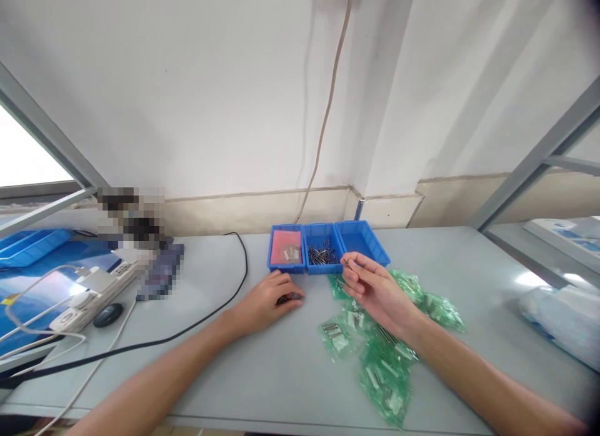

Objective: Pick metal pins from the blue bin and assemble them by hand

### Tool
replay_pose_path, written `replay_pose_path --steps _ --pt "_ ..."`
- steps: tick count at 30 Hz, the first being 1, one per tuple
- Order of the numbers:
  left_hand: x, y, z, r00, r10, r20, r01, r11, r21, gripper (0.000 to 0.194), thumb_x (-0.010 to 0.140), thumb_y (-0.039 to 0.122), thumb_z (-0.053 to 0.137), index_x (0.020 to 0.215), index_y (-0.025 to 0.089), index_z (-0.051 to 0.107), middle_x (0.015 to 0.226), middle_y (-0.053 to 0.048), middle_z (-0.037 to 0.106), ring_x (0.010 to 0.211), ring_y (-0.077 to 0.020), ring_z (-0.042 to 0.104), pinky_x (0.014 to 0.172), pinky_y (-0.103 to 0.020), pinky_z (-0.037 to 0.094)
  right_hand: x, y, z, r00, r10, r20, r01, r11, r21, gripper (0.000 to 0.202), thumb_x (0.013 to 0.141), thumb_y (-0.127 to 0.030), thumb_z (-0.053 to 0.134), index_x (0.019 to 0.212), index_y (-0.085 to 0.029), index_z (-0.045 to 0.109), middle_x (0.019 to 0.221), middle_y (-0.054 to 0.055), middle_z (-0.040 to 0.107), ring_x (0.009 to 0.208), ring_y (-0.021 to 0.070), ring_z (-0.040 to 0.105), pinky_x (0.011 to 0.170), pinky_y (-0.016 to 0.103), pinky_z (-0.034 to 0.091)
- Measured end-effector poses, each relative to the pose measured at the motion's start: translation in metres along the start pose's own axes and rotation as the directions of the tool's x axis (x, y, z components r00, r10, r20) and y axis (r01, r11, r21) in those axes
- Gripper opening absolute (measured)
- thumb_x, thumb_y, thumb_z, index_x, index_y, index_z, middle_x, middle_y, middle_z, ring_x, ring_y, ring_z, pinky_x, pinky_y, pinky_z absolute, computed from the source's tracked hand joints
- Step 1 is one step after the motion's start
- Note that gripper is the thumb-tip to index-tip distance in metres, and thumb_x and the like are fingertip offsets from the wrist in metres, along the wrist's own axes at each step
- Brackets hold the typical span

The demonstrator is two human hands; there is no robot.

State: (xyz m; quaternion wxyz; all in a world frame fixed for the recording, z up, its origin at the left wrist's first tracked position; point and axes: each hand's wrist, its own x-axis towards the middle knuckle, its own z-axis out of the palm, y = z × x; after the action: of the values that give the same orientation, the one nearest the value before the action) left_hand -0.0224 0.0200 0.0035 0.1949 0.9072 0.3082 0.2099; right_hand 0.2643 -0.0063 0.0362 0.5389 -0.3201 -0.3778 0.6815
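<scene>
My left hand rests on the grey table in front of the left blue bin, its fingers curled around some small dark metal parts. My right hand is raised near the front of the right blue bin, thumb and fingertips pinched on a tiny piece too small to name. The middle blue bin holds many small metal pins. In the left bin lie a pink sheet and a small clear bag. Green plastic bags of metal parts lie under and around my right forearm.
A black cable crosses the table on the left, near a power strip and a black mouse. A blue tray is at the far left. At the right edge sits a plastic-wrapped bundle. Metal frame posts stand at both sides.
</scene>
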Motion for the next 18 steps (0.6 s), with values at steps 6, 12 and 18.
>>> replay_pose_path --steps 6,12,18 --pt "-0.0004 -0.0023 0.0019 1.000 0.011 -0.007 -0.011 1.000 0.005 0.024 0.112 0.038 0.057 0.118 0.023 0.074 0.103 -0.006 0.069 0.101 -0.0221 0.060 0.091 -0.035 0.049 -0.0013 -0.0020 0.0029 1.000 0.014 -0.001 -0.014 1.000 -0.024 0.024 0.092 -0.043 0.082 0.098 -0.023 0.071 0.067 -0.006 0.034 0.058 0.0133 0.023 0.053 0.029 0.028" --pt "-0.0007 -0.0027 0.0021 1.000 0.004 -0.009 -0.004 1.000 -0.002 0.023 0.111 0.038 0.058 0.118 0.023 0.074 0.103 -0.006 0.069 0.101 -0.0222 0.059 0.090 -0.034 0.049 -0.0023 -0.0037 0.0034 1.000 0.007 -0.003 -0.007 1.000 -0.025 0.024 0.093 -0.044 0.081 0.098 -0.023 0.071 0.066 -0.006 0.032 0.058 0.0133 0.023 0.052 0.029 0.029" --pt "-0.0005 -0.0014 0.0011 1.000 -0.007 0.003 0.007 1.000 -0.007 0.019 0.111 0.035 0.060 0.118 0.023 0.073 0.104 -0.005 0.069 0.102 -0.0223 0.059 0.092 -0.034 0.048 -0.0004 -0.0025 0.0009 1.000 -0.004 -0.003 0.004 1.000 0.011 0.019 0.095 -0.040 0.080 0.100 -0.022 0.073 0.068 -0.006 0.034 0.059 0.0129 0.022 0.054 0.028 0.028"
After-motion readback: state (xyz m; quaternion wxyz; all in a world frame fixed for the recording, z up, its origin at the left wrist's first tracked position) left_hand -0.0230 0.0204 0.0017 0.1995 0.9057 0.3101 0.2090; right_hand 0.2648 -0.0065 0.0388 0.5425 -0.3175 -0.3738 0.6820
